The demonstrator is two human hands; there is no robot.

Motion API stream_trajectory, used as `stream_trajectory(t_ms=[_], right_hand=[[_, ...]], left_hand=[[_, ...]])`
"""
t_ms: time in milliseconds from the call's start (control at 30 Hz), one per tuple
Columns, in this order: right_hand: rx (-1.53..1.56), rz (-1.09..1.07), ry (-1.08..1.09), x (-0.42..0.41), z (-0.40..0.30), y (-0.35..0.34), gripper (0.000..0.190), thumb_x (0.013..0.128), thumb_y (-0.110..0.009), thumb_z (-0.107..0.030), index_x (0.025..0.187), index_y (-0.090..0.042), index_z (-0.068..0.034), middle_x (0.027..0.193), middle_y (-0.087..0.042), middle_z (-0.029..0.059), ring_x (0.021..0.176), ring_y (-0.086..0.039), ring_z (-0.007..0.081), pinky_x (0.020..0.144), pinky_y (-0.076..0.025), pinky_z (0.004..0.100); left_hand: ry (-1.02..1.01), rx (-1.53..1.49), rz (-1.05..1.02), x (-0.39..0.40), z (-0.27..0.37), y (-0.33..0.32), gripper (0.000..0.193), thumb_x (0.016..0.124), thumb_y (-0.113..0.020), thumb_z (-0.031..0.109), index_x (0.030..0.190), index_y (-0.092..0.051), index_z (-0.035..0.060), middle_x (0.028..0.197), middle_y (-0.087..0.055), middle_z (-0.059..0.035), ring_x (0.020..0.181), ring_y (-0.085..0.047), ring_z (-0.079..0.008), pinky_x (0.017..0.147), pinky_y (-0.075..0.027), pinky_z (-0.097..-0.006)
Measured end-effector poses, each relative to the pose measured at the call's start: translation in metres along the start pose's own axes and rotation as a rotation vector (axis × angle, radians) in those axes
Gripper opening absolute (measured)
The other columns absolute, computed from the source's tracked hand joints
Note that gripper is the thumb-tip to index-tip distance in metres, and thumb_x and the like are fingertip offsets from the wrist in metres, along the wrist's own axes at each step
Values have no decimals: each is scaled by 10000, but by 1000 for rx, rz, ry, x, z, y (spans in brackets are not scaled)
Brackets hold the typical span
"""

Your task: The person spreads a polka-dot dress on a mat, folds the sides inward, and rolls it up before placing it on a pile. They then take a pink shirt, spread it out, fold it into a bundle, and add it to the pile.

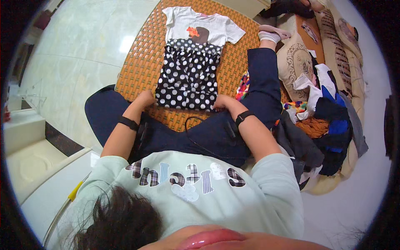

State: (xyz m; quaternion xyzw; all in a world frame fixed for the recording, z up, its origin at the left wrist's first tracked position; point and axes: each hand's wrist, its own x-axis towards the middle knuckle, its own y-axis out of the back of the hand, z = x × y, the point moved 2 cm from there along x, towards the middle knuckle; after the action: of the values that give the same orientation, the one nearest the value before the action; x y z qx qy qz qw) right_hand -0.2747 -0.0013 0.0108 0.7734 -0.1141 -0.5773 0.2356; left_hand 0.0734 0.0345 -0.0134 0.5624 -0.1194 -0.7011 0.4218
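A child's dress [189,75], with a white short-sleeved top and a black skirt with white polka dots, lies spread flat on an orange-brown woven mat [137,62]. Its hem is towards me and its neckline is at the far end. My left hand [147,98] is at the left corner of the hem. At the right corner of the hem is my right hand [222,102], fingers bent down at the fabric's edge. The fingertips of both hands are hard to make out, so a grip on the cloth cannot be told for certain.
Beside my right leg lies a pile of mixed clothes [331,125], with a patterned beige cushion [295,64] behind it. Colourful fabric [243,86] shows by my right knee. My legs flank the mat's near part. A black cord [186,125] crosses my lap.
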Motion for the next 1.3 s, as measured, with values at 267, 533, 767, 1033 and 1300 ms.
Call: stream_trajectory(t_ms=[267,533,767,1033,1300], right_hand=[[-82,179,-222,-4,44,61,356,701,-569,-329,792,-638,9,723,-632,136,632,-615,251,579,-487,352],[1228,590,-237,35,130,153,205,797,-535,-214,863,-547,-20,743,-601,89,639,-618,206,505,-478,326],[1685,857,-317,117,166,197,264,765,-601,-228,874,-568,9,795,-610,113,644,-620,220,504,-498,299],[1118,935,-429,159,198,235,350,692,-634,-317,727,-570,26,684,-575,131,644,-575,225,489,-406,358],[644,1430,-437,93,107,269,212,708,-538,-186,811,-573,-5,831,-578,167,785,-560,361,683,-454,439]], left_hand=[[86,96,-18,-10,37,34,383,685,-621,330,921,-630,28,889,-628,-173,831,-604,-314,717,-471,-372],[-102,-122,316,103,11,133,299,736,-559,261,923,-620,35,831,-628,-170,745,-615,-259,654,-476,-356],[-159,-489,438,183,79,198,357,780,-565,309,900,-596,-26,754,-599,-81,640,-563,-149,590,-449,-274],[32,-371,449,232,147,239,520,720,-612,467,896,-588,-21,812,-612,-124,671,-595,-201,567,-476,-319],[-92,-307,912,228,161,235,291,774,-524,258,886,-566,-7,800,-607,-172,737,-593,-301,661,-458,-381]])
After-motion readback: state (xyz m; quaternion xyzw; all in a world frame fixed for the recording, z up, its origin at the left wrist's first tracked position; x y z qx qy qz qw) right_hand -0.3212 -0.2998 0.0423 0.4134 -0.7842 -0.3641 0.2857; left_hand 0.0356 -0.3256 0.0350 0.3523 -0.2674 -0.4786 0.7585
